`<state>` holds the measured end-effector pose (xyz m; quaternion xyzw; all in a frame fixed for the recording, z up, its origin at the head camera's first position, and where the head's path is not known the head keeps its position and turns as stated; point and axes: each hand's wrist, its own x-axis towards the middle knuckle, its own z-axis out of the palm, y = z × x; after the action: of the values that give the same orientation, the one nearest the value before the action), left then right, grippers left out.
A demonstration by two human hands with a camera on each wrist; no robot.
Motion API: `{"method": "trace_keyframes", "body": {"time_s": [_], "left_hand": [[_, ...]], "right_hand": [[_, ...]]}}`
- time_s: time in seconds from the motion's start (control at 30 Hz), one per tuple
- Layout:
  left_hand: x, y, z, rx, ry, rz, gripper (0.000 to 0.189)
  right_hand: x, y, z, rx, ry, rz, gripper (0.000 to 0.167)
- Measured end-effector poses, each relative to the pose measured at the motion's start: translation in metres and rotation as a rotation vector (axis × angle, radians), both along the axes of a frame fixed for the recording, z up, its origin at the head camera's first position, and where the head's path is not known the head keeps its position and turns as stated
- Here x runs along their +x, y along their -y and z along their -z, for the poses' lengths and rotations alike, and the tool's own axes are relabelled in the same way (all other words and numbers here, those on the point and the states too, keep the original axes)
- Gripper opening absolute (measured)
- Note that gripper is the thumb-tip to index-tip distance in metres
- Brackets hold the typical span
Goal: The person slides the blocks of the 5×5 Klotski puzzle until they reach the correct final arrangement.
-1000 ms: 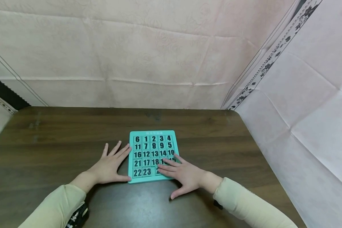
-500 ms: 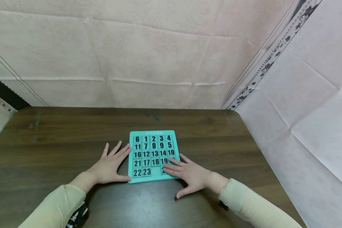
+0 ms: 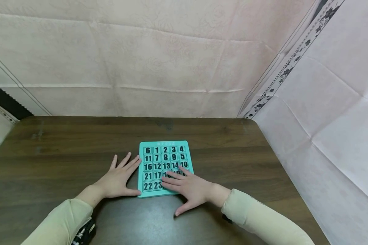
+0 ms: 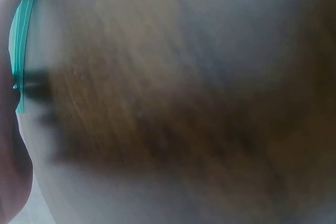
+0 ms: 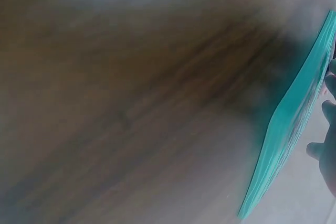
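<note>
A teal number sliding puzzle (image 3: 165, 161) lies flat on the table, black numerals on its square tiles. The left hand (image 3: 118, 179) rests beside its left edge with fingers spread, fingertips and thumb touching the frame. Over the puzzle's lower right part, the right hand (image 3: 188, 189) stretches its fingers across the bottom tiles, thumb out over the table. Tiles under those fingers are partly hidden. In the left wrist view, a strip of the puzzle's edge (image 4: 26, 35) shows beside the hand; the right wrist view has its side (image 5: 286, 114) near the fingertips (image 5: 315, 150).
The dark wooden table (image 3: 79, 139) extends around the puzzle. A pale patterned cloth (image 3: 159, 61) hangs behind its far edge, and another white cloth (image 3: 331, 112) stands on the right. A black object (image 3: 84, 233) sits at the left wrist.
The right hand first slid right, drawing a bottom-row tile rightward and exposing a gap right of 23. It has since shifted left over that spot. The left hand stays put.
</note>
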<state>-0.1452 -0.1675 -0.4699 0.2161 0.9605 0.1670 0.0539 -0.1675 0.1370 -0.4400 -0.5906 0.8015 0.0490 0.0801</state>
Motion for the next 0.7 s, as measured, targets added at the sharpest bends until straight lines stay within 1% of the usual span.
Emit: {"method": "trace_keyframes", "body": {"time_s": [0.13,0.27,0.53,0.7], "left_hand": [[0.0,-0.001,0.002,0.003,0.001,0.001,0.111],[-0.001,-0.001,0.003,0.005,0.0,0.001,0.111],[-0.001,-0.001,0.001,0.005,0.005,-0.004,0.111],[-0.001,0.0,0.002,0.001,0.001,-0.005,0.111]], "right_hand": [[0.001,0.011,0.003,0.033,0.007,-0.008,0.094],[0.001,0.013,0.004,0.054,0.0,-0.002,0.093],[-0.001,0.002,0.0,0.042,-0.006,-0.001,0.092],[-0.002,-0.007,-0.001,0.032,0.01,0.011,0.092]]}}
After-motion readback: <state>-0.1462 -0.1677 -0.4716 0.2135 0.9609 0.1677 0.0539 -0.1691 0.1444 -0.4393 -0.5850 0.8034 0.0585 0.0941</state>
